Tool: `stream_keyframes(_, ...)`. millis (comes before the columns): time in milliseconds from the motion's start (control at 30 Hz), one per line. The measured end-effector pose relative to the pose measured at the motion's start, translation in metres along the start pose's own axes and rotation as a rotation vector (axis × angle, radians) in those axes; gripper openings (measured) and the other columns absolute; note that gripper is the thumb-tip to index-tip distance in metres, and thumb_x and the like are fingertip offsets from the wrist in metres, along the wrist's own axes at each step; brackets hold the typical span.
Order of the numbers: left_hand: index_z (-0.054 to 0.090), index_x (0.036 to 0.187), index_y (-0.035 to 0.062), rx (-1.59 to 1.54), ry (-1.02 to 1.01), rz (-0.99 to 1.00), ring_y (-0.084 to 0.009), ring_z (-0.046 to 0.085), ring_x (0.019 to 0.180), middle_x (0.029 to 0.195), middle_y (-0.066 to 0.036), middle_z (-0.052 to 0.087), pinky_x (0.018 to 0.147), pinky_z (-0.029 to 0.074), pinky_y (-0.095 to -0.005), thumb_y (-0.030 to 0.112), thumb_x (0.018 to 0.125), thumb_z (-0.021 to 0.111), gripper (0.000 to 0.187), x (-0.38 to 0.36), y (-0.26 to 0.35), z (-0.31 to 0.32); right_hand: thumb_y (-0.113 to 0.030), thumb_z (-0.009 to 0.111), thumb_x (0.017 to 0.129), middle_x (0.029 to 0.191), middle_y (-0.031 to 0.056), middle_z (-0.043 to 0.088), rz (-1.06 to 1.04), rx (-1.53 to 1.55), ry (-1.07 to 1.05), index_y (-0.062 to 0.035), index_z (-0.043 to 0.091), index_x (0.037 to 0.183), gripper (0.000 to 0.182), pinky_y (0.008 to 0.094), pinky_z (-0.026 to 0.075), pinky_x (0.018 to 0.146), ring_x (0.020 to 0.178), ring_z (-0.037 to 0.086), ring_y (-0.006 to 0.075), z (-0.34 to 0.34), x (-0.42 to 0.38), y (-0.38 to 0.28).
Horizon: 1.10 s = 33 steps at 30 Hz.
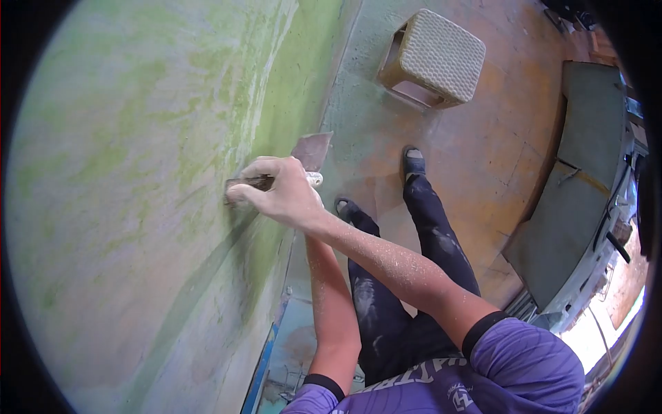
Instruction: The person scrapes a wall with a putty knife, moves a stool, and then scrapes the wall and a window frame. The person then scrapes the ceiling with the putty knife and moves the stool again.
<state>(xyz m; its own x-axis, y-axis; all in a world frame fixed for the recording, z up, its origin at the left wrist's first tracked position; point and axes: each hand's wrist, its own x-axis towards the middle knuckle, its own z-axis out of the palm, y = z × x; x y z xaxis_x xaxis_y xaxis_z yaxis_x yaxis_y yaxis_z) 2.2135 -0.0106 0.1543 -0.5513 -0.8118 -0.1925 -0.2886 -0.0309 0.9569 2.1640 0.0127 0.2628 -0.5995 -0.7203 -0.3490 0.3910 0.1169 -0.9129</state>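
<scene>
My right hand point(289, 196) is closed around a dark, flat-edged piece point(261, 183) and presses it to the green, whitish-smeared wall point(158, 172). What kind of piece it is I cannot make out, as the fingers cover part of it. Behind the right wrist, my left hand point(319, 196) is mostly hidden. A putty knife juts up from it, its broad, dull blade point(314, 148) raised beside the wall and its pale handle end showing. Whitish dust covers the right hand and speckles both forearms.
A woven-top plastic stool point(445, 55) stands on the stained floor point(507, 148) ahead. My sandalled feet point(414, 162) are close to the wall's base. To the right are a large grey panel point(576, 186) and some clutter. A blue strip point(265, 362) runs along the wall's lower edge.
</scene>
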Motion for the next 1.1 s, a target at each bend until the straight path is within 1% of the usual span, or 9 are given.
stream_keyframes(167,0.054,0.122,-0.0011,0.033,0.0,-0.04,-0.0131,0.062,0.088,0.099,-0.005,0.065,0.076,0.049,-0.0302,0.024,0.095,0.059,0.037,-0.008,-0.005,-0.012,-0.02,0.077,0.08,0.073,0.0076,0.071,-0.014,0.056,0.07,0.0036,0.073,0.085,0.025,0.0241,0.05,0.064,0.069,0.063,0.0081,0.0,0.012,0.03)
stream_keyframes(300,0.054,0.122,-0.0011,0.02,0.016,-0.043,-0.0131,0.062,0.087,0.099,-0.005,0.065,0.075,0.049,-0.0304,0.024,0.095,0.059,0.037,-0.02,0.01,-0.02,-0.02,0.077,0.08,0.076,0.0071,0.072,-0.059,0.111,0.052,0.0032,0.073,0.083,0.024,0.0229,0.05,0.064,0.07,0.063,0.0071,0.016,-0.014,-0.056)
stream_keyframes(400,0.054,0.122,-0.0011,0.025,0.016,-0.048,-0.0131,0.062,0.087,0.099,-0.005,0.065,0.075,0.049,-0.0305,0.024,0.095,0.059,0.037,-0.02,0.017,-0.023,-0.023,0.077,0.078,0.077,0.0122,0.072,-0.056,0.134,0.032,0.0014,0.073,0.082,0.025,0.0285,0.053,0.068,0.07,0.068,0.0151,0.021,-0.018,-0.068)
stream_keyframes(567,0.055,0.122,-0.0011,0.027,0.072,-0.068,-0.0132,0.062,0.087,0.098,-0.005,0.065,0.075,0.049,-0.0306,0.025,0.095,0.059,0.038,-0.023,0.034,-0.029,-0.029,0.077,0.08,0.068,0.0075,0.069,0.082,0.06,-0.003,0.0027,0.074,0.082,0.031,0.0267,0.048,0.06,0.063,0.061,0.0096,0.012,-0.006,-0.032)
stream_keyframes(700,0.055,0.122,-0.0011,-0.06,0.251,-0.04,-0.0132,0.062,0.086,0.098,-0.005,0.065,0.074,0.049,-0.0308,0.025,0.095,0.059,0.038,-0.036,0.077,-0.027,-0.032,0.075,0.081,0.057,0.001,0.058,-0.051,0.068,0.026,0.0033,0.07,0.074,0.036,0.0269,0.043,0.053,0.056,0.051,0.0067,0.006,-0.024,-0.111)
stream_keyframes(833,0.055,0.122,-0.0011,-0.146,0.467,-0.019,-0.0133,0.062,0.086,0.098,-0.005,0.066,0.074,0.05,-0.0309,0.025,0.095,0.058,0.038,-0.066,0.139,-0.027,-0.037,0.07,0.084,0.057,-0.0009,0.048,-0.078,-0.034,-0.222,0.0014,0.057,0.064,0.046,0.0299,0.039,0.052,0.056,0.044,0.0077,0.012,-0.048,-0.176)
stream_keyframes(933,0.053,0.124,-0.0002,-0.106,0.128,-0.418,-0.0129,0.06,0.079,0.096,-0.006,0.065,0.067,0.048,-0.0324,0.033,0.094,0.058,0.045,-0.121,0.19,-0.024,-0.044,0.064,0.088,0.06,0.003,0.05,-0.088,-0.19,-0.432,0.0018,0.06,0.071,0.049,0.0313,0.042,0.056,0.061,0.048,0.0091,-0.038,-0.08,-0.194)
stream_keyframes(1000,0.059,0.117,0.0008,0.078,0.141,-0.193,-0.0115,0.058,0.072,0.089,-0.005,0.063,0.06,0.045,-0.032,0.036,0.091,0.063,0.044,-0.172,0.183,-0.011,-0.045,0.064,0.09,0.064,0.0061,0.055,-0.094,-0.29,-0.593,0.0021,0.064,0.08,0.048,0.0321,0.045,0.061,0.066,0.05,0.0096,-0.076,-0.104,-0.167)
stream_keyframes(1100,0.066,0.099,0.0026,0.031,0.07,-0.476,-0.0109,0.057,0.066,0.078,-0.003,0.061,0.057,0.045,-0.0305,0.038,0.086,0.071,0.038,-0.251,0.202,0.013,-0.041,0.067,0.09,0.074,0.0097,0.065,-0.074,-0.419,-0.78,0.0016,0.068,0.092,0.042,0.0329,0.048,0.065,0.072,0.056,0.0098,-0.141,-0.154,-0.133)
